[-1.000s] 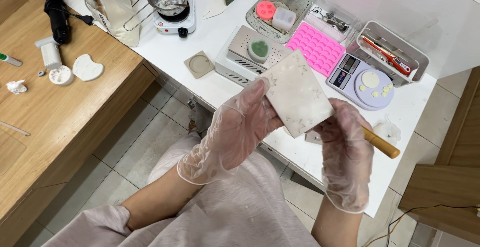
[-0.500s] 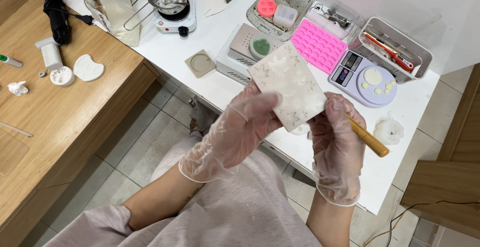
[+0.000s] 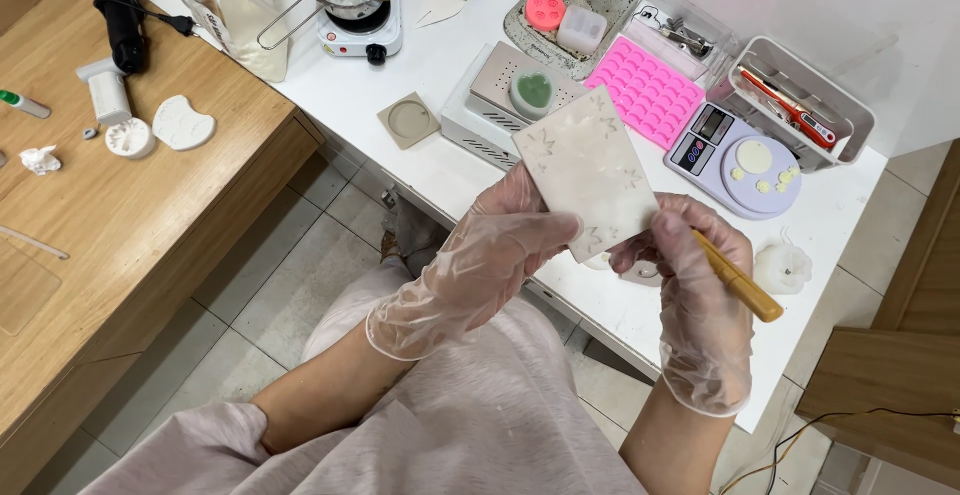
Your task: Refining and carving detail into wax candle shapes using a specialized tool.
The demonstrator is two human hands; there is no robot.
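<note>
I see my left hand (image 3: pixel 490 260), in a clear glove, pinching the lower left edge of a flat white slab (image 3: pixel 588 170), thumb across its face and fingers curled behind it. The slab is held up over the edge of the white table (image 3: pixel 440 170), tilted so its long axis runs from the lower right, by my hands, up to the upper left, away from me; its broad face with faint leaf marks faces up toward me. My right hand (image 3: pixel 700 305), also gloved, is closed around a wooden-handled tool (image 3: pixel 738 280) and its fingertips touch the slab's lower right corner. The handle sticks out to the right of that fist. Just beyond my right hand sits a small scale (image 3: pixel 735 160).
</note>
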